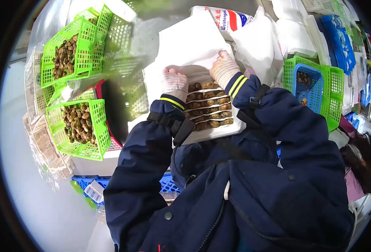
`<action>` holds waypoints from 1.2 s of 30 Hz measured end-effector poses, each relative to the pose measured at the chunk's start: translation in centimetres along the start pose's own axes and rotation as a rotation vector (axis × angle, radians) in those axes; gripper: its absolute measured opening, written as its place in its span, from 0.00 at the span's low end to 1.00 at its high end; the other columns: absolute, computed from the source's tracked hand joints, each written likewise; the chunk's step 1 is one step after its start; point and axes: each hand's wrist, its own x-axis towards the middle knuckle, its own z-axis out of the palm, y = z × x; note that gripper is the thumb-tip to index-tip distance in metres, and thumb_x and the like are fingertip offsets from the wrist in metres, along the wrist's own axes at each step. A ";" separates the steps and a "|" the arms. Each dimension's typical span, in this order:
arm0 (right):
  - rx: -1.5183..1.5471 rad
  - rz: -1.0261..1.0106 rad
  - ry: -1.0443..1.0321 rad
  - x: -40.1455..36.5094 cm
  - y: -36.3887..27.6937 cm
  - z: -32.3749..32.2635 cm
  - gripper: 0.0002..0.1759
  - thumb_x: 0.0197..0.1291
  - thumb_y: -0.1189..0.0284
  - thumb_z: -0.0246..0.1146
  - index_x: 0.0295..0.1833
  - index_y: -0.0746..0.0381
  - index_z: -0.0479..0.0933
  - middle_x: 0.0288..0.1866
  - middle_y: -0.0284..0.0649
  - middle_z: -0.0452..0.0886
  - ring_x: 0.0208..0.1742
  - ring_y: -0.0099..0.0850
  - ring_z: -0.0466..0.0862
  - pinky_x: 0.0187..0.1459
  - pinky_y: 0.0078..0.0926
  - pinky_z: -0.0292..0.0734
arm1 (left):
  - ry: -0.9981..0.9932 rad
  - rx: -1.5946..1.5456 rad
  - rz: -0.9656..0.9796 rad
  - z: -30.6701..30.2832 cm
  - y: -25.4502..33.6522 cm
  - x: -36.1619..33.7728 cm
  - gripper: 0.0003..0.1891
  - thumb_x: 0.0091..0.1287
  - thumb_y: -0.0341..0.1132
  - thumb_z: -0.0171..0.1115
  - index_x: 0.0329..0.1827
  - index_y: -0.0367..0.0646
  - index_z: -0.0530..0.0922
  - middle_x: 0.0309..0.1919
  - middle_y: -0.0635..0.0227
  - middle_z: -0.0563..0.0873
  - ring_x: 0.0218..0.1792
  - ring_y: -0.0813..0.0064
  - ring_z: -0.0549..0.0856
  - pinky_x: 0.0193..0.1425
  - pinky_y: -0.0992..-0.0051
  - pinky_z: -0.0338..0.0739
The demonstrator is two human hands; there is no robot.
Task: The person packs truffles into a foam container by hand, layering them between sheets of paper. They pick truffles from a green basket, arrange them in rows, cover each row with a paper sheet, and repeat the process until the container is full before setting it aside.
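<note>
A white box (pixel 236 126) lies in front of me, with brown, mottled, lumpy pieces (pixel 208 103) set in rows between white paper strips. White paper (pixel 189 42) spreads over and beyond the box's far side. My left hand (pixel 175 82), in a striped glove, has its fingers curled at the paper on the left. At the right, my right hand (pixel 225 69), gloved the same way, pinches the paper near the box's far right. Part of the rows is hidden behind my hands and the paper.
Green baskets (pixel 100 126) of similar brown pieces stand at the left. At the right a blue basket (pixel 320 84) sits in a green basket (pixel 336 96). A printed paper pack (pixel 223 19) and white bags (pixel 257 40) lie behind. Another person (pixel 355 164) is at the far right.
</note>
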 end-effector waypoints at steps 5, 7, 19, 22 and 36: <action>0.068 0.057 0.064 -0.2 0.4 -1.4 0.10 0.46 0.60 0.63 0.28 0.53 0.84 0.32 0.39 0.85 0.41 0.32 0.82 0.53 0.35 0.64 | 0.172 0.040 -0.065 2.0 0.7 -0.2 0.10 0.66 0.34 0.50 0.42 0.49 0.81 0.39 0.67 0.83 0.50 0.65 0.77 0.65 0.50 0.61; 0.100 -0.080 0.005 -1.5 1.0 -2.7 0.11 0.45 0.60 0.64 0.30 0.54 0.83 0.33 0.36 0.83 0.43 0.31 0.81 0.54 0.33 0.64 | 0.245 0.096 -0.026 1.8 0.9 -1.4 0.09 0.69 0.38 0.45 0.40 0.51 0.76 0.36 0.68 0.81 0.49 0.68 0.78 0.70 0.53 0.59; 0.125 -0.019 -0.106 -1.8 0.2 -2.2 0.12 0.60 0.62 0.57 0.44 0.52 0.81 0.43 0.31 0.85 0.52 0.30 0.80 0.58 0.33 0.63 | 0.253 -0.399 -0.065 2.0 1.2 -2.7 0.08 0.71 0.36 0.45 0.42 0.49 0.74 0.30 0.63 0.80 0.40 0.63 0.81 0.75 0.42 0.46; 0.089 0.006 -0.138 -1.4 -0.1 -2.4 0.10 0.60 0.64 0.57 0.38 0.51 0.83 0.44 0.32 0.85 0.53 0.29 0.80 0.56 0.33 0.64 | 0.223 -0.118 -0.036 0.7 0.8 -3.4 0.08 0.71 0.35 0.45 0.42 0.48 0.74 0.31 0.64 0.80 0.39 0.64 0.81 0.74 0.42 0.48; 0.287 -0.052 0.076 -4.4 -0.2 -2.1 0.19 0.58 0.58 0.60 0.51 0.57 0.74 0.34 0.37 0.83 0.45 0.33 0.81 0.54 0.32 0.66 | 0.297 -0.201 -0.079 -0.4 0.7 -5.8 0.08 0.63 0.31 0.50 0.40 0.54 0.76 0.33 0.72 0.81 0.46 0.68 0.81 0.73 0.38 0.47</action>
